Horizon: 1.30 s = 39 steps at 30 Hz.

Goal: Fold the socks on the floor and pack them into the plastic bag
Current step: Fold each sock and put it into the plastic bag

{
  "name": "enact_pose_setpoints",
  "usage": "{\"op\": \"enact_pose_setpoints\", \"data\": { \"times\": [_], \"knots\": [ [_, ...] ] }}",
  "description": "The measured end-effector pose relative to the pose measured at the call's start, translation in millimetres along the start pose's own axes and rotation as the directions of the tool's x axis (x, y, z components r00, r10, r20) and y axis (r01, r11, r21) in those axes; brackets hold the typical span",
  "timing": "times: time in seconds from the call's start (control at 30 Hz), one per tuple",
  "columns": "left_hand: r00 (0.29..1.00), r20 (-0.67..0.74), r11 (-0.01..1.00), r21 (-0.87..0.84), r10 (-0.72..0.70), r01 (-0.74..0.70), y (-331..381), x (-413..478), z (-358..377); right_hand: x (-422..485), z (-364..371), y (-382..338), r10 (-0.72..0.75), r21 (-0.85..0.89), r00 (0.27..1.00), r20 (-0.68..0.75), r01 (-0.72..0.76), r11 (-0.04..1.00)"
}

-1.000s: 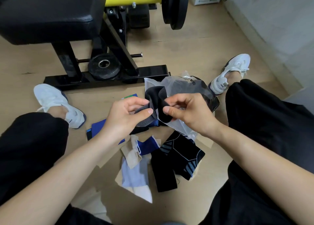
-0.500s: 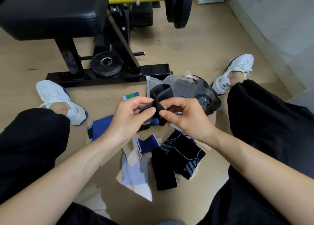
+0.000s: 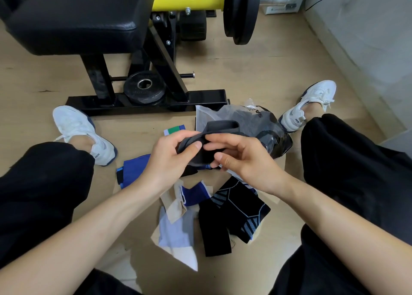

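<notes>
Both hands hold a dark grey sock [image 3: 219, 128] above the floor. My left hand [image 3: 169, 158] grips its lower part between thumb and fingers. My right hand [image 3: 240, 158] pinches it from the right, fingers curled round it. Its cuff sticks up behind my fingers. Just behind lies the clear plastic bag [image 3: 243, 116] with dark socks inside. On the floor below my hands lie a blue sock [image 3: 133, 172], a blue and beige sock [image 3: 191, 196], a pale lilac and white sock [image 3: 176, 234] and black patterned socks [image 3: 234, 214].
A black weight bench frame [image 3: 151, 103] with a small weight plate [image 3: 145, 89] stands straight ahead. My white shoes [image 3: 75, 127] [image 3: 310, 103] and black trouser legs flank the socks. A wall runs along the right.
My hands have come closer together and turned the grey sock, which is now more bunched between them. The camera view has tilted slightly downward.
</notes>
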<state>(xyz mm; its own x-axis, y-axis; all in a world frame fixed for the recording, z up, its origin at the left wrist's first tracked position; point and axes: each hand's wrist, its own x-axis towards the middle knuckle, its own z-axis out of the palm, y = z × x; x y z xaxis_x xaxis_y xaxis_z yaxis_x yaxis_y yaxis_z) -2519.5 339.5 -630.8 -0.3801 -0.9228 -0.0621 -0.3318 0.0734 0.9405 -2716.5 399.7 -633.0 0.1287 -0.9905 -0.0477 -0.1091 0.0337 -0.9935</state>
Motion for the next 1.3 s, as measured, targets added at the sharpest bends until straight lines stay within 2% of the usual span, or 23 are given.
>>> {"op": "enact_pose_setpoints", "data": {
  "times": [0.07,0.17,0.2,0.27,0.3,0.37,0.47,0.63,0.83,1.0,1.17,1.3],
  "knots": [
    [1.0,-0.017,0.999,0.043,0.01,-0.009,-1,1,-1,0,-5,-2,-0.151,-0.188,0.981,-0.122,0.126,0.974],
    [0.999,0.033,0.994,0.103,0.027,-0.031,0,3,-5,2,-18,-6,-0.377,-0.497,0.906,-0.19,0.243,0.833],
    [0.997,0.073,0.993,0.116,0.028,-0.037,2,4,-7,3,-23,-6,-0.397,-0.568,0.903,-0.165,0.242,0.787],
    [0.989,0.145,0.991,0.126,0.035,-0.054,3,6,-12,5,-33,-6,-0.329,-0.659,0.943,-0.056,0.213,0.721],
    [0.985,0.17,0.991,0.12,0.042,-0.063,4,7,-14,5,-37,-6,-0.251,-0.662,0.968,0.001,0.189,0.725],
    [0.976,0.214,0.994,0.095,0.039,-0.061,6,7,-17,4,-40,-5,-0.111,-0.568,0.988,0.104,0.151,0.809],
    [0.965,0.261,0.997,0.067,0.014,-0.032,6,8,-20,0,-39,-4,-0.046,-0.421,0.985,0.166,0.113,0.9],
    [0.981,0.189,0.999,-0.02,-0.045,0.05,2,10,-21,4,-36,-3,-0.038,-0.392,0.994,0.107,0.077,0.916],
    [0.994,0.017,0.99,-0.09,-0.112,0.113,-1,13,-22,0,-34,-8,-0.022,-0.338,0.984,0.176,0.081,0.938],
    [0.994,-0.043,0.991,-0.091,-0.102,0.098,0,13,-22,1,-33,-10,0.041,-0.435,0.977,0.208,0.055,0.899],
    [0.991,-0.114,0.991,-0.116,-0.077,0.063,4,12,-21,2,-36,-7,0.05,-0.522,0.993,0.112,0.016,0.853],
    [0.996,-0.092,0.998,-0.067,-0.023,0.017,7,9,-19,5,-36,0,0.065,-0.54,0.997,0.039,-0.034,0.841]
  ]
}}
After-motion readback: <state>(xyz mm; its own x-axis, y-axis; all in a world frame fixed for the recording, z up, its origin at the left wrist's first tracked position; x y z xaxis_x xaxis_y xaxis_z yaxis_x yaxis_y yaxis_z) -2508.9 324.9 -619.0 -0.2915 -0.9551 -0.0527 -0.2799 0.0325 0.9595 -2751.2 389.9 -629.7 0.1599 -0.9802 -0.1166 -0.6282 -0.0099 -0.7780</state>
